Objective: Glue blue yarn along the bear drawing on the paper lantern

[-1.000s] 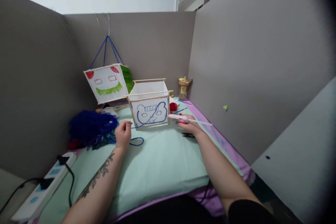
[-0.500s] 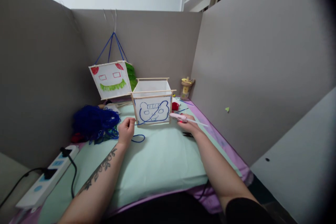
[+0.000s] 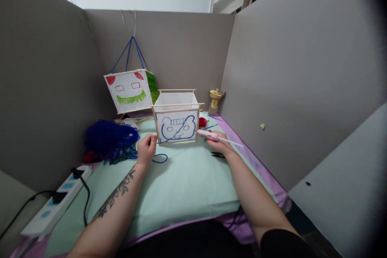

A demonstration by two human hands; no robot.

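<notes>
In the head view, the left hand (image 3: 147, 148), curled into a fist, holds a blue cord (image 3: 177, 133) running across the front of a paper box (image 3: 173, 128). The right hand (image 3: 221, 142) wraps around a pink glue gun (image 3: 208, 134), tip beside the box, which stands on the tabletop (image 3: 187, 185).

Wood, paper and soft yarn beside smooth plastic.
The open box (image 3: 166, 123) has matt, paper-like white panels framed in bare, pale wooden sticks (image 3: 177, 106); the hanging box (image 3: 130, 85) has similar white panels and a rough-looking green side. The blue strand (image 3: 166, 159) looks soft and matt, like the yarn heap (image 3: 107, 139). The glue gun (image 3: 208, 134) is smooth pink plastic, its glue stick (image 3: 231, 142) whitish. The power strip (image 3: 57, 203) is smooth white plastic. A matt, lightly creased mint cover (image 3: 187, 185) lies over wrinkled purple cloth (image 3: 269, 181); the grey partition (image 3: 181, 48) looks smooth, matt.
</notes>
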